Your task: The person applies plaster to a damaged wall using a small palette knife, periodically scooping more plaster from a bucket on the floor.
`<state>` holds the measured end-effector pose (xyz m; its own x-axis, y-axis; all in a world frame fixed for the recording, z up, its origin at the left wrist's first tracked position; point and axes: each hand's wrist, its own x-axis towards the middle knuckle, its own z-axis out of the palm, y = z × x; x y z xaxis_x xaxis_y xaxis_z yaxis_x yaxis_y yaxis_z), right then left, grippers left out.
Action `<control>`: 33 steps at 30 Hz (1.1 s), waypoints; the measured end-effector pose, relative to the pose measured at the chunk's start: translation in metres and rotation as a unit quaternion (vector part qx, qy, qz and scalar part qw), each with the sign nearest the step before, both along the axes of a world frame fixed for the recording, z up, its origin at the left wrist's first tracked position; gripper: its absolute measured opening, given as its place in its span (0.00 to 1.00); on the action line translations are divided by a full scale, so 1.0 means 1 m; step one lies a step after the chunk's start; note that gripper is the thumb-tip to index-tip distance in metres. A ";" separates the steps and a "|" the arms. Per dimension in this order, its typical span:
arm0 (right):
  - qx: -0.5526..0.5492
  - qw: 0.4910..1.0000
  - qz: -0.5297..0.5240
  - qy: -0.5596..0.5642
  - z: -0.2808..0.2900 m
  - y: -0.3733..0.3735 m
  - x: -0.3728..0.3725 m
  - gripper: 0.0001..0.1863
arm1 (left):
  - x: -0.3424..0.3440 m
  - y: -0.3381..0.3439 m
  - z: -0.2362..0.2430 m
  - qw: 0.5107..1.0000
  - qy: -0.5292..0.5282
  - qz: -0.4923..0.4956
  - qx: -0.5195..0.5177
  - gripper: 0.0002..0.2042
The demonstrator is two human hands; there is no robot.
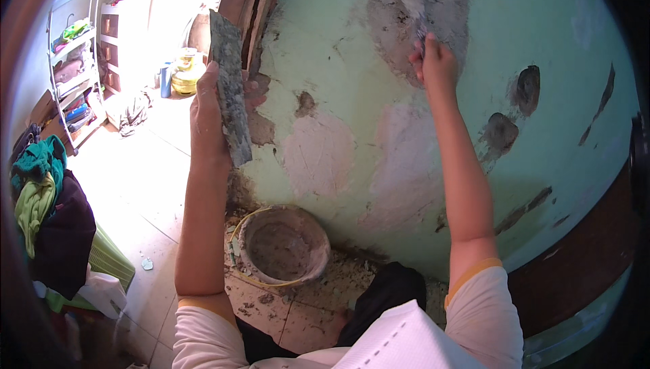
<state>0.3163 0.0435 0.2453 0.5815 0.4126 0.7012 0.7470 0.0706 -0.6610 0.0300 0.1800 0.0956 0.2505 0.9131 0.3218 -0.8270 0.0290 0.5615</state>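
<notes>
Left hand [207,101]: clamped on a flat, rough grey board [231,88], tilted slightly.
Right hand [439,64]: clamped on a plaster-smeared trowel [411,0], seen over the coarse grey patch [452,3] of the green wall [325,37].
Spacing: hands held well apart.
Bucket [323,247]: round, mortar-crusted, placed on tiled floor [159,186].

Harsh daylight floods in over at the upper left, washing the tiled floor [161,196] to white glare; the green wall [321,27] gets softer light, dimming toward the lower right, and straight lines bow toward the black, curved rim
</notes>
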 end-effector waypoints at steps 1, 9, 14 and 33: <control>0.012 1.000 0.002 0.012 -0.005 -0.004 -0.003 0.25 | -0.002 0.001 -0.001 1.000 0.003 0.010 0.001 0.27; 0.012 0.996 -0.009 -0.089 0.050 0.015 0.003 0.25 | 0.004 0.008 -0.006 0.999 0.033 0.029 0.000 0.33; 0.010 0.995 -0.083 -0.052 0.002 -0.028 0.030 0.26 | 0.001 0.016 -0.010 0.999 0.035 0.008 -0.017 0.32; -0.012 0.986 -0.089 -0.137 0.012 -0.014 0.002 0.27 | 0.007 0.010 -0.014 1.000 0.006 -0.017 -0.006 0.27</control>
